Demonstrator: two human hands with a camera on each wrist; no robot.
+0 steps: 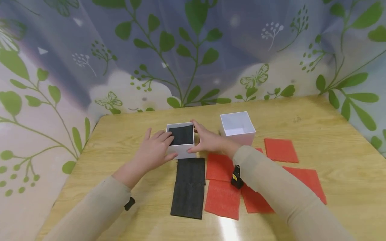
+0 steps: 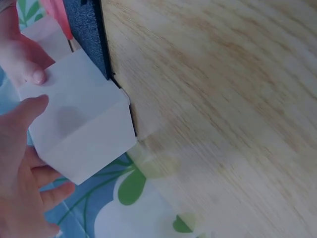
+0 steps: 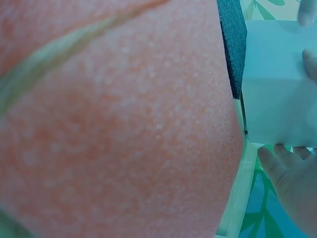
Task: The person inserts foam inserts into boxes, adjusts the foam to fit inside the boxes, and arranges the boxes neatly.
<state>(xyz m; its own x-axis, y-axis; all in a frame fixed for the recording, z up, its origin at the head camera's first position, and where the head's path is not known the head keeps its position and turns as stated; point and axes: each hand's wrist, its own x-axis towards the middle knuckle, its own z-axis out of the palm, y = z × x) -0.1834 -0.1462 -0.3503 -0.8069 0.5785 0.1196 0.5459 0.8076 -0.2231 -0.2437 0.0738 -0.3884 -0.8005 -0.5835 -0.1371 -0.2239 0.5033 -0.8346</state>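
Observation:
A white open-topped box stands on the table with a black cloth square inside it. My left hand reaches over the box's left rim, its fingers extended and the fingertips touching the black square; the thumb lies near the front wall. On the other side, my right hand holds the box, thumb at the front right corner and fingers at the back right. The left wrist view shows the box's outer walls between both hands. In the right wrist view, a red cloth fills most of the picture beside the box.
Two more black squares lie in front of the box, slightly overlapping. Several red squares spread to their right, partly under my right forearm. A second white box stands behind that forearm. A leaf-patterned curtain borders the table's back.

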